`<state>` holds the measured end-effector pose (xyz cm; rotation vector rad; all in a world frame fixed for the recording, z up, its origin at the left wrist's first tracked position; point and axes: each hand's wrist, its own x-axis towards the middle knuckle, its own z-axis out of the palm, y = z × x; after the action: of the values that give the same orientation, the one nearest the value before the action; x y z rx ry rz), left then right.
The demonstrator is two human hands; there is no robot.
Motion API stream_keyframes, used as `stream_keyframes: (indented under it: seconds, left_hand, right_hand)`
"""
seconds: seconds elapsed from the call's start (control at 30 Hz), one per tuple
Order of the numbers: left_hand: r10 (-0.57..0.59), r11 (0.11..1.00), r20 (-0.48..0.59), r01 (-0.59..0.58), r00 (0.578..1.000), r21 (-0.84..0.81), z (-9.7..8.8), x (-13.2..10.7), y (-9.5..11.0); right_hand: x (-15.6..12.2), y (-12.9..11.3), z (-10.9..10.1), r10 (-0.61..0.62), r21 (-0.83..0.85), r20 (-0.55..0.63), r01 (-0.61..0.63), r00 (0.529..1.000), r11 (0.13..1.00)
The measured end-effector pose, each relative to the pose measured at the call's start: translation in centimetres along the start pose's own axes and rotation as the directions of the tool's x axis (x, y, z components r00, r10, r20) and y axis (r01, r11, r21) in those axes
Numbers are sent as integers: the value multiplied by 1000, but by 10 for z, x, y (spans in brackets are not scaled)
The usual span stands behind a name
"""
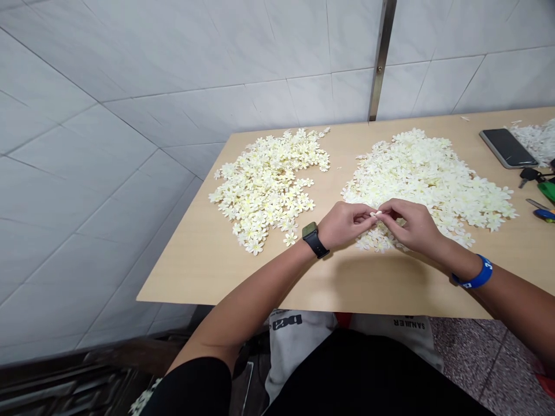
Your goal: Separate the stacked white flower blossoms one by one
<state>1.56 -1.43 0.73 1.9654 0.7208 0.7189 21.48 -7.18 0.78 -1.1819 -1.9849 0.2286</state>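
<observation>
My left hand (348,223) and my right hand (407,219) meet fingertip to fingertip above the table. Between them they pinch a small white flower (376,214), mostly covered by the fingers. Just behind and under my right hand spreads a large heap of pale white flowers (416,170). Left of my hands lies a second heap of cream flowers (264,185) with yellow centres. One single flower (290,238) rests at that heap's lower edge, near the watch (310,232) on my left wrist. A blue band (477,274) circles my right wrist.
A smartphone (508,148) lies at the right, beside a pile of small white pieces (535,141). Keys (529,175), a green object (548,190) and a blue-handled tool (544,214) sit by the right edge. A tiled wall (281,46) borders the wooden table (186,271).
</observation>
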Motion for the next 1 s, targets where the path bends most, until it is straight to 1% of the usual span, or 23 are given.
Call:
stream_keyframes:
  seconds: [0.07, 0.17, 0.27, 0.37, 0.47, 0.5, 0.57, 0.63, 0.7, 0.77, 0.87, 0.93, 1.0]
  left_hand:
    - [36, 999, 5, -36, 999, 29, 0, 0, 1]
    - [27, 998, 30, -26, 999, -51, -1, 0, -1]
    - [-2, 977, 79, 18, 997, -211, 0, 2, -5]
    - [-44, 909, 132, 94, 990, -406, 0, 3, -9]
    - [-98, 851, 132, 151, 986, -504, 1, 3, -11]
    - [-113, 844, 121, 160, 986, -512, 1, 3, -10]
    - [-137, 845, 77, 157, 988, -511, 1, 4, -10]
    - [-153, 855, 15, 140, 988, -499, 3, 5, -9]
    - [-158, 865, -24, 126, 987, -486, 5, 6, -8]
    - [-158, 869, -20, 129, 987, -478, 7, 6, -8]
    - [-143, 894, -1, 128, 990, -429, 9, 4, -6]
    - [-111, 929, -6, 101, 994, -357, 10, 2, -4]
    - [-57, 962, -16, 51, 998, -270, 10, 0, -2]
  right_hand:
    - [1, 0, 0, 24, 21, 11, -24, 1000, 1000]
    - [3, 2, -2, 32, 30, 7, -32, 999, 999]
    - [6, 3, -6, 53, 26, -6, -53, 999, 998]
    - [7, 3, -8, 42, 20, -1, -42, 999, 999]
    - [7, 2, -7, 39, 41, -9, -39, 999, 998]
    - [7, 2, -6, 64, 62, -18, -63, 998, 996]
    - [5, 1, -4, 173, 139, -15, -170, 985, 976]
    - [4, 1, -3, 319, 250, 34, -317, 947, 915]
    - [4, -1, -3, 402, 327, 93, -409, 911, 852]
    - [5, -3, -4, 406, 330, 96, -414, 909, 848]
    - [6, -6, -5, 369, 268, 43, -366, 929, 891]
    - [5, -7, -5, 352, 244, 39, -351, 935, 904]
    - [5, -7, -4, 337, 232, 52, -340, 940, 911]
